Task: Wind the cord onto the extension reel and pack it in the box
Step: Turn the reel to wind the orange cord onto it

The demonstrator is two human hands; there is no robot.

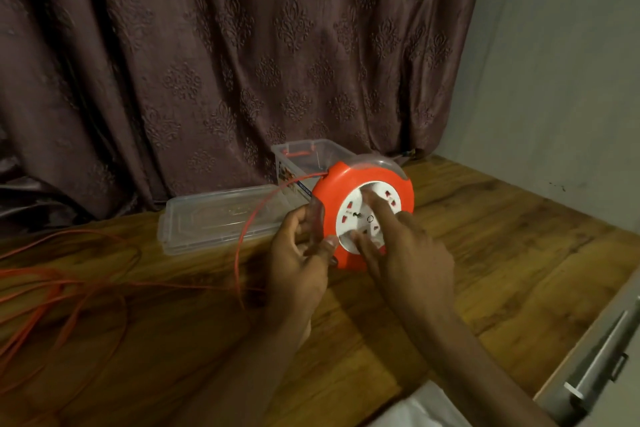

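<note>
An orange extension reel (334,194) with a white socket face stands on its edge on the wooden table (485,236). My left hand (299,253) grips the reel's left rim and clear handle, thumb on the front. My right hand (405,239) presses its fingers on the white socket disc. A thin orange cord (242,239) leaves the reel's top left, arcs down to the table and spreads in loose loops at the far left (41,291). The clear plastic box (311,156) stands open behind the reel.
The box's clear lid (214,218) lies flat on the table left of the reel. A patterned brown curtain (225,45) hangs behind the table. A grey wall is at the right. A drawer with a metal handle (599,360) shows at the lower right.
</note>
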